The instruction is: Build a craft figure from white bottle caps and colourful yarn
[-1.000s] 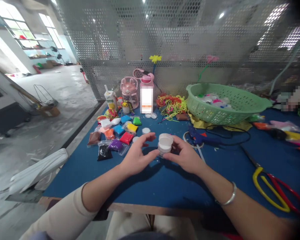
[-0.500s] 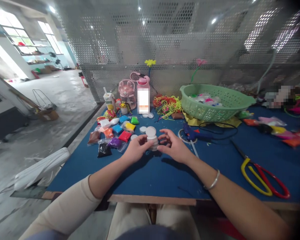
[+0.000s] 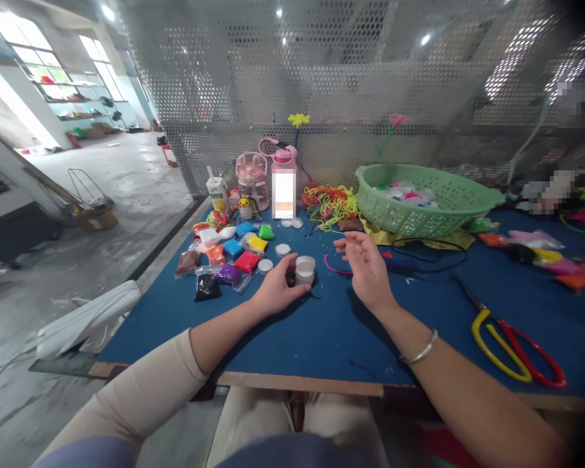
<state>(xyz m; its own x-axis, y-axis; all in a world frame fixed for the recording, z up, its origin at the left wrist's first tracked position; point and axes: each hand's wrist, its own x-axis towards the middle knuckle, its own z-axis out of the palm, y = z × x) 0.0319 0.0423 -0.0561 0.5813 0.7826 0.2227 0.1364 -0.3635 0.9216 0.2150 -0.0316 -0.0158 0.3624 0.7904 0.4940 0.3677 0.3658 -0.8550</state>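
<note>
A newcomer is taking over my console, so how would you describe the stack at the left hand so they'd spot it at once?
On the blue tabletop, look just right of the coloured packets to the left hand. Between its thumb and fingers stands a short white stack. Nearby white discs lie flat and low; this rises in round layers.

A blue-topped table (image 3: 292, 351) backs onto a perforated metal screen (image 3: 331, 91). Left of the table, grey floor (image 3: 127, 162) stretches back to bright windows (image 3: 17, 26) and shelves (image 3: 68, 99). High beyond the table shine light spots (image 3: 425, 39), possibly reflections.
</note>
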